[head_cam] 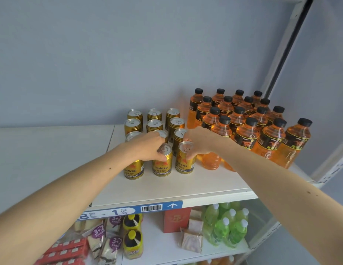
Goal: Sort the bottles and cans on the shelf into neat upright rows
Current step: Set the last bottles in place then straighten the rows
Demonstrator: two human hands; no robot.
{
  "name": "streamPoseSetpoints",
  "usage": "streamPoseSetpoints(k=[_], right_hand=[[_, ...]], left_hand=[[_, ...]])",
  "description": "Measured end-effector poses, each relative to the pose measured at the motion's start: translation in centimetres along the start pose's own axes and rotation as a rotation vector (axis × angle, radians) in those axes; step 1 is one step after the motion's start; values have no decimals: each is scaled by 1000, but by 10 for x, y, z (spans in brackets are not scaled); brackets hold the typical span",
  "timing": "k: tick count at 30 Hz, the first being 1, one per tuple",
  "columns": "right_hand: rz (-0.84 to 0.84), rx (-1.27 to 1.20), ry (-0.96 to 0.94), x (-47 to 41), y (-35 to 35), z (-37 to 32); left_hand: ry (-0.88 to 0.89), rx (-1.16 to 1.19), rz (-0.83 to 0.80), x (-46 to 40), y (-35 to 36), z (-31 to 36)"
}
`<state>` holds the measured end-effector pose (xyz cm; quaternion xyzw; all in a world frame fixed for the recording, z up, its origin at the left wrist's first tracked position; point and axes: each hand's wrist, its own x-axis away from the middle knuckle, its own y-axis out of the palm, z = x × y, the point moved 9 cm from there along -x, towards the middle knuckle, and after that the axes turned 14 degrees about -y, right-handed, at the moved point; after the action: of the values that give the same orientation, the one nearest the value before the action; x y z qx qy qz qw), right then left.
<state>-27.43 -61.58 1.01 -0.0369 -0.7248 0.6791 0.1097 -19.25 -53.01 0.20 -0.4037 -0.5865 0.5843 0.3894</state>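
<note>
cans (160, 142): twelve upright; bottles (243, 123): about sixteen; both hands' fingers (163, 157) grasping front cans.

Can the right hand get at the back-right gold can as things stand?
Probably yes: the right hand is on a front can, and the back-right gold can has an open top; orange bottles crowd its right.

Cans (161, 159): glossy gold metal, silver lids. Bottles (266, 140): clear glossy plastic, matt black caps. Shelf (167, 186): smooth, matt.
</note>
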Motion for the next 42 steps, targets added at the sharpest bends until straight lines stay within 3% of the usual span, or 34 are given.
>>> streamPoseSetpoints(k=[10, 15, 23, 33, 38, 42], right_hand=[[-33, 76, -3, 0, -2, -2], [140, 47, 50, -11, -33, 10], [151, 0, 182, -45, -20, 25], [192, -87, 181, -57, -17, 35], [187, -37, 168, -60, -18, 35], [146, 39, 173, -57, -20, 28]], left_hand=[[-17, 92, -38, 0, 3, -14], [-128, 245, 94, -1, -28, -49], [-128, 204, 16, -31, -16, -40], [-142, 90, -28, -47, -6, -39], [-138, 14, -25, -48, -7, -39], [-142, 92, -39, -44, -8, -45]])
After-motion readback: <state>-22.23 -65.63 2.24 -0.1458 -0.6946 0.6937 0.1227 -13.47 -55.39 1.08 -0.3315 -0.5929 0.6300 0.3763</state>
